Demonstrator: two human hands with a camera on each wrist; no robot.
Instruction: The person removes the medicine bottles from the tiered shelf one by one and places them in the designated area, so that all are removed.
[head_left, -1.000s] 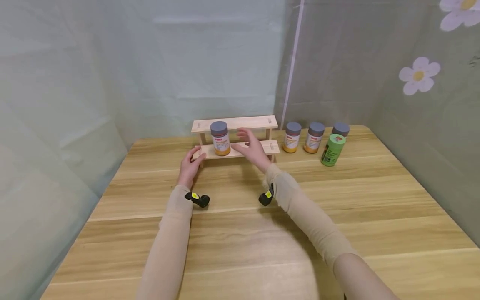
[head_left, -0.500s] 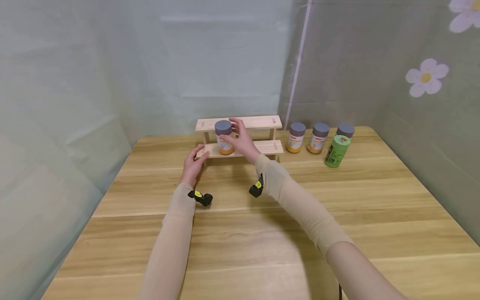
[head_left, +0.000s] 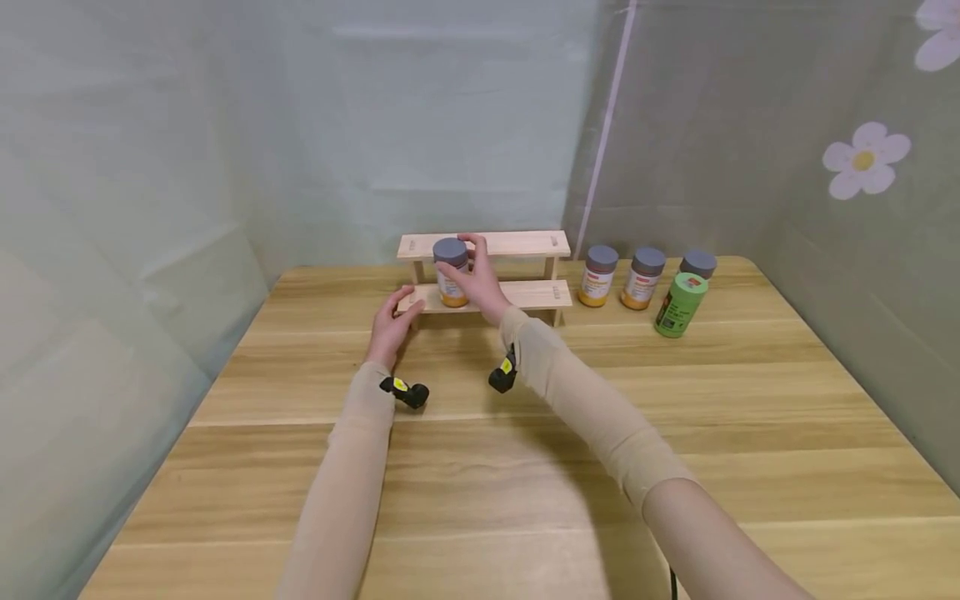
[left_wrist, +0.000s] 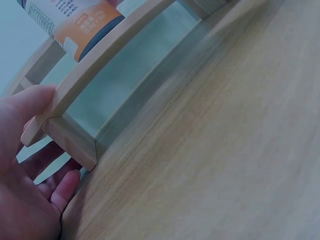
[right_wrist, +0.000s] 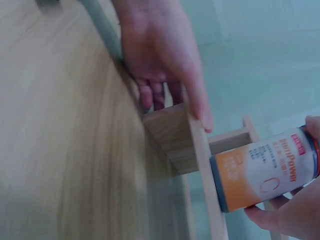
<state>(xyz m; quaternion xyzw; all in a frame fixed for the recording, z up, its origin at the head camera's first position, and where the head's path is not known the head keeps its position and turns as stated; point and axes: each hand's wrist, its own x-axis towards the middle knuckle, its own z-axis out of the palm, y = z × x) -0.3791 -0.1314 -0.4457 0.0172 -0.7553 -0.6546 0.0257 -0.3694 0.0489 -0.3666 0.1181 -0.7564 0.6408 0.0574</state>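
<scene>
A two-step wooden rack stands at the back of the table. On its lower board, toward the left end, is an upright jar with a dark grey lid, white label and orange bottom band. My right hand grips this jar from the right, thumb across the front and fingers near the lid; the right wrist view shows the jar touching the board. At the rack's left end, my left hand holds the lower board, its thumb on the edge and the fingers beside and below the end support.
Right of the rack stand two similar jars and a third, partly hidden behind a green container. A pale curtain hangs behind the wooden table.
My right hand has moved left from beside the jar and closed around it. The left hand stays at the rack's left end. The head view has shifted slightly.
</scene>
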